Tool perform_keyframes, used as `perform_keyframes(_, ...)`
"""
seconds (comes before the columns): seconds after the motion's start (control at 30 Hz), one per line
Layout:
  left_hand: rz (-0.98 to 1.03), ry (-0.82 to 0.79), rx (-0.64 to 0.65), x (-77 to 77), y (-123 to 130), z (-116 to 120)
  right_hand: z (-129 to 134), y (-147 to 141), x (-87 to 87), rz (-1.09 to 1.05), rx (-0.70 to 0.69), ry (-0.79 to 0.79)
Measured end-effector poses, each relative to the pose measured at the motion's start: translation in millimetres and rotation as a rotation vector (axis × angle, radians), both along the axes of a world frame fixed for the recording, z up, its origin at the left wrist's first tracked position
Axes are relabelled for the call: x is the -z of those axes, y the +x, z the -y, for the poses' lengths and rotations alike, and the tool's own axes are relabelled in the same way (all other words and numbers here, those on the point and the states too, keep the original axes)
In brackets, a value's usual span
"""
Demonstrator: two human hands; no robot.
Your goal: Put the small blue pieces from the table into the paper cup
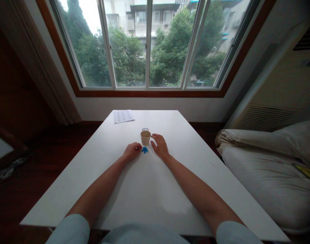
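A room in a home, by its look: beyond the white bench (144, 203) a wood-framed window (148, 51), left of the bench a curtain (40, 61), right of it a cloth-covered sofa or bed (267, 176).

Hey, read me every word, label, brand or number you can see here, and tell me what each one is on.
No text can be read.
Papers on the white table: faint marks that look like print, too small to read.
Tall vented unit on the right: a dark mark, too blurred to read.
Cup: no lettering visible.
Blue pieces: too small to tell.
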State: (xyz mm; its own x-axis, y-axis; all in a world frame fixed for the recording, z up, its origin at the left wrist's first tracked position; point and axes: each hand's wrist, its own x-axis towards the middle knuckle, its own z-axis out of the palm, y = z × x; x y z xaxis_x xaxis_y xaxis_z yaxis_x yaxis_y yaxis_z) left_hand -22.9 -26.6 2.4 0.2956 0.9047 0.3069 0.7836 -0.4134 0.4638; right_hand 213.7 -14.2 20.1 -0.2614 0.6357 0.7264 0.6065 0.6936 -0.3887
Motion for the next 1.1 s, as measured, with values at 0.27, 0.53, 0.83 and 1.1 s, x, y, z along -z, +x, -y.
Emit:
perform_keyframes(0.27, -0.084, 0.034, -0.229, 0.9, -1, -1, -1, -3, 10.9, 0.196, -0.167, -0.203)
perform_keyframes(0.53, -0.033, 0.036, -0.143, 3.1, -1, -1, -3, -3, 16.8, 0.250, -0.240, -0.259)
perform_keyframes(0.83, 0.100, 0.006, -0.203, 3.1, 0, -2, -3, -2, 14.4, 0.283, -0.283, -0.242)
perform_keyframes(1.1, 0.154, 0.018, -0.197, 0.6, 3, 2, -4, -2, 14.8, 0.298, -0.293, -0.232)
